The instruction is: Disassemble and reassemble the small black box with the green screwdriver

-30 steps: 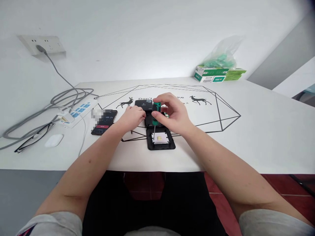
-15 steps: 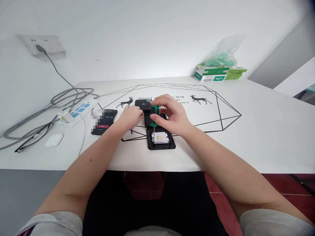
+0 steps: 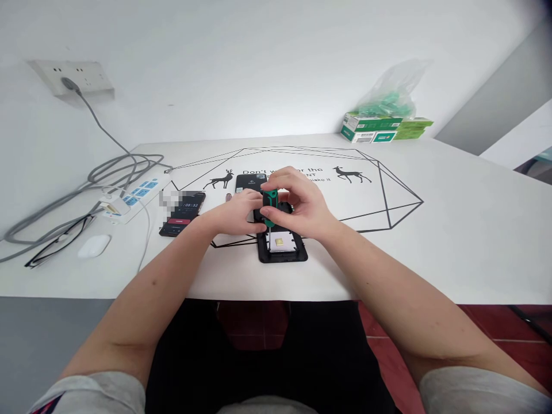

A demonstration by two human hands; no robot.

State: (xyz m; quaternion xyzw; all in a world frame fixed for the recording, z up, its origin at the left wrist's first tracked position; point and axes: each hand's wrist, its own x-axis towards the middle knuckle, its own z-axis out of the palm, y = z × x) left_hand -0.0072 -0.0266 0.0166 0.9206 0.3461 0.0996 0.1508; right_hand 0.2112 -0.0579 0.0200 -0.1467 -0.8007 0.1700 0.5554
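My right hand (image 3: 302, 201) is closed around the green and black handle of a screwdriver (image 3: 271, 199). Its thin shaft points down, with the tip at the left side of a black square casing (image 3: 282, 258). Inside the casing lies a white plate (image 3: 287, 244) bearing a small yellow square (image 3: 279, 242). My left hand (image 3: 241, 211) is beside the handle, thumb and fingers parted; whether they touch it I cannot tell. Both hands partly cover another black part behind the casing. Farther back sits a black box (image 3: 250, 181) with a small logo.
To the left are a phone (image 3: 183, 214) showing a timer, a power strip (image 3: 140, 195) with coiled grey cable, glasses (image 3: 60, 241) and a white rounded case (image 3: 95, 246). Green and white boxes (image 3: 371, 129) with a plastic bag (image 3: 390, 95) stand at the back right.
My left hand has moved right and nearer to me, from the rear black part to beside the screwdriver handle. The screwdriver, first leaning, now stands more upright in my right hand.
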